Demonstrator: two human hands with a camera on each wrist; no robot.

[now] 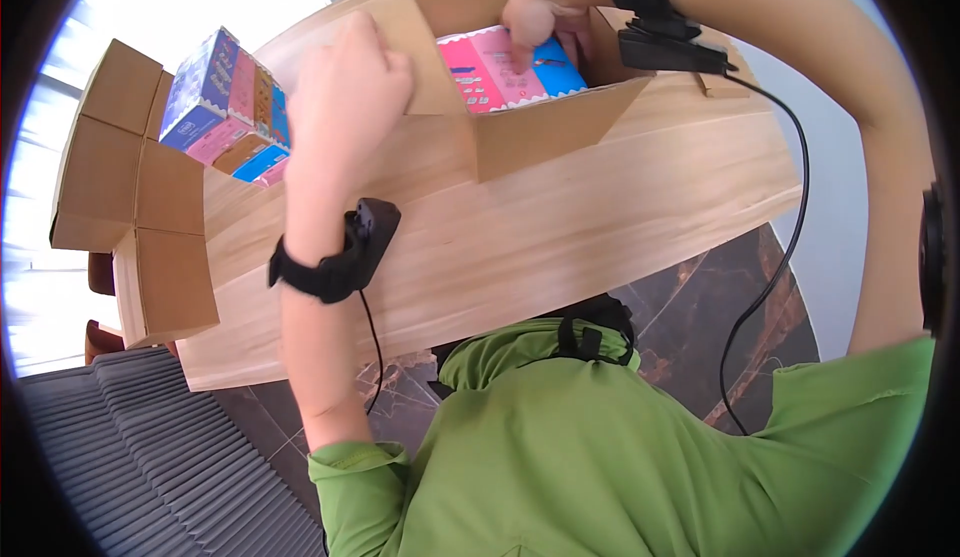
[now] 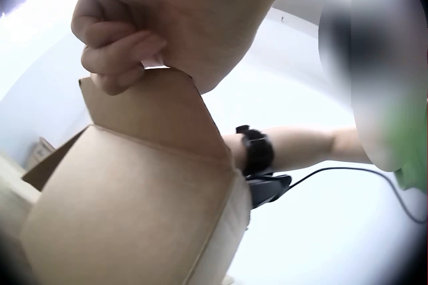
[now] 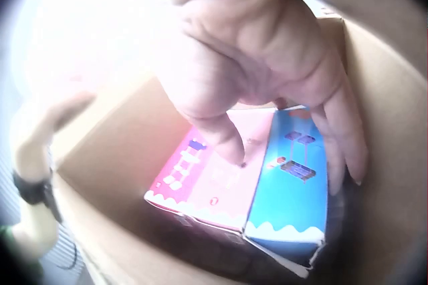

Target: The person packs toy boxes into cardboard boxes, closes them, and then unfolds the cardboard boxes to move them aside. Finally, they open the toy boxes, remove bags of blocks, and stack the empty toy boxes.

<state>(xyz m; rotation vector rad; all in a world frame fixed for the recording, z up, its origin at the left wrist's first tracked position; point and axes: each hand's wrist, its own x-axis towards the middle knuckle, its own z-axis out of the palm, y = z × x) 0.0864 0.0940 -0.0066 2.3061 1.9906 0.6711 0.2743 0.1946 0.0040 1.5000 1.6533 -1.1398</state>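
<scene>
An open cardboard box (image 1: 545, 137) holds a pink-and-blue printed carton (image 3: 224, 178). My right hand (image 3: 267, 58) reaches down inside it, thumb over the carton's pink top and spread fingers extending down by its blue side edge. With curled fingers my left hand (image 2: 154, 24) grips a raised flap (image 2: 154, 104) of the cardboard box; its thumb is mostly hidden in the left wrist view. Left of this hand, in the head view, stands a second printed carton (image 1: 228, 107), purple, pink, brown and blue.
Another open cardboard box (image 1: 135, 172) is at the table's left end. The wooden table (image 1: 480, 247) has its near edge in front of the green-shirted body. A cable (image 1: 790, 247) hangs from the right wrist camera (image 1: 660, 47). Grey pleated material (image 1: 180, 447) lies at lower left.
</scene>
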